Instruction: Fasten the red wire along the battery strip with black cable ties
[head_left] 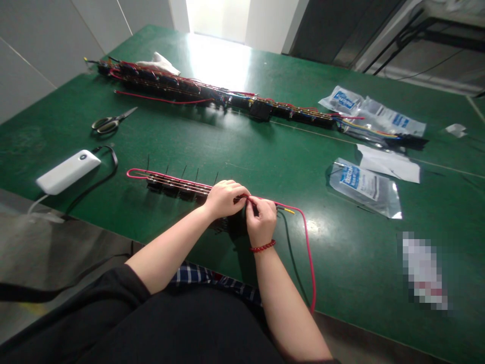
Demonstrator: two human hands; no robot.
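Observation:
A long black wiring assembly (178,186) lies along the near edge of the table, with red and brown wires running on top and several thin black cable ties sticking up from it. Over its right part, my left hand (226,198) is closed, fingers bent toward the wires. My right hand (262,215), with a red bead bracelet (262,246) at the wrist, pinches right against the left fingertips. What the fingertips hold is hidden. A thick red wire (308,242) leaves the assembly past my right hand and hangs over the front edge. Beside that hand a yellow-tipped wire end (288,211) pokes out.
A longer wired assembly (197,91) stretches across the back. Scissors (111,123) and a white power bank (68,172) with a black cable lie left. Plastic bags (364,187), white paper (388,163) and a blurred white item (422,268) lie right.

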